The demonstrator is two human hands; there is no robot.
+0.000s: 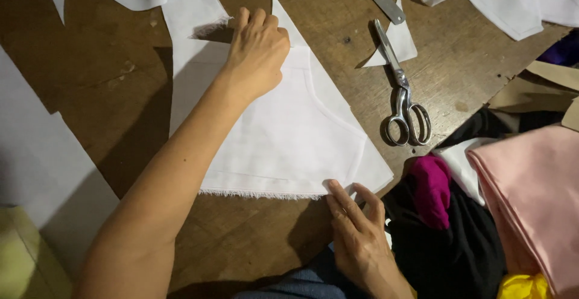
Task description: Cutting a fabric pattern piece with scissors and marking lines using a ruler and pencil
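Left hand (256,48), fingers curled, presses flat on the far corner of the white triangular cloth piece (289,136) lying on the brown wooden table (120,94). Right hand (357,229), fingers together, pins its near frayed edge. Steel scissors (401,94) lie beyond the right hand, apart.

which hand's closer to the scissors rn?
Right. The right hand rests on the near edge of the white fabric piece, just below and left of the scissors. The left hand presses the fabric's far corner, farther left across the wooden table.
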